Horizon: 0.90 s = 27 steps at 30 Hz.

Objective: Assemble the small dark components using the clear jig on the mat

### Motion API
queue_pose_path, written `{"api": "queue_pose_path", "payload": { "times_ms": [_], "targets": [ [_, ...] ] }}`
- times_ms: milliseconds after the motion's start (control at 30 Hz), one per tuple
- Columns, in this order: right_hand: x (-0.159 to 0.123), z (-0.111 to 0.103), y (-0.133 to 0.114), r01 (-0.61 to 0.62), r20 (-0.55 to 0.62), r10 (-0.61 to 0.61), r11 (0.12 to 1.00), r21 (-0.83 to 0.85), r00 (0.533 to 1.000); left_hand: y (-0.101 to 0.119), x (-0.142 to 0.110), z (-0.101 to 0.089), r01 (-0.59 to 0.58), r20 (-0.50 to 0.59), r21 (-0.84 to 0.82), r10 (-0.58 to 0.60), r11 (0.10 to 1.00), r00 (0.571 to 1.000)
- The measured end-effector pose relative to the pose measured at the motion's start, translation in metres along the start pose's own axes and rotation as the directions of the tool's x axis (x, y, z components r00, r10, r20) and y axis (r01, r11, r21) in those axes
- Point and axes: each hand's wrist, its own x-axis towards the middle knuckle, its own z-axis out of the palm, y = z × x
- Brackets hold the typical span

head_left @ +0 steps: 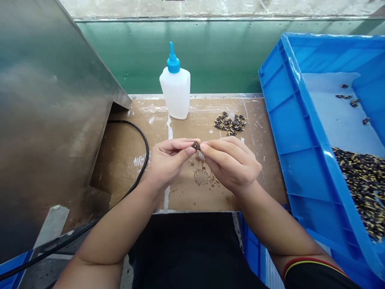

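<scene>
Small dark-and-yellow part (pixel 196 145) pinched at the fingertips of both hands.
The left hand (pixel 168 162) closed thumb and forefinger on it while the right hand (pixel 230 166) pressed its fingertips in from the opposite side, the two hands touching it above brown cardboard (pixel 126 160). Beyond the grip stood a white squeeze bottle (pixel 176 94) with a blue nozzle cap, and beyond and rightward lay a heap of matching parts (pixel 230 124). Further right, a blue plastic crate (pixel 300 132) held a mass of similar parts (pixel 361 188). A black cable (pixel 141 136) curved left of the grip.
</scene>
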Motion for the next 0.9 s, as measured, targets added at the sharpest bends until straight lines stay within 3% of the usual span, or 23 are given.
{"api": "queue_pose_path", "payload": {
  "times_ms": [133,500,900],
  "targets": [
    [0.0010,-0.0015,-0.0008,0.007,0.019,-0.006,0.999,-0.037,1.000,-0.0022,-0.0008,-0.0018,-0.015,-0.022,0.044,0.016,0.999,1.000],
    [0.0024,0.0008,0.0040,0.037,0.056,-0.034,0.998,-0.057,0.998,-0.0010,-0.0052,-0.0018,-0.194,-0.005,0.328,0.207,0.925,0.978],
    [-0.0004,-0.0003,0.0051,0.027,0.059,-0.024,0.998,-0.057,0.998,-0.0047,-0.0029,-0.0039,-0.235,0.045,0.290,0.233,0.928,0.972]
  ]
}}
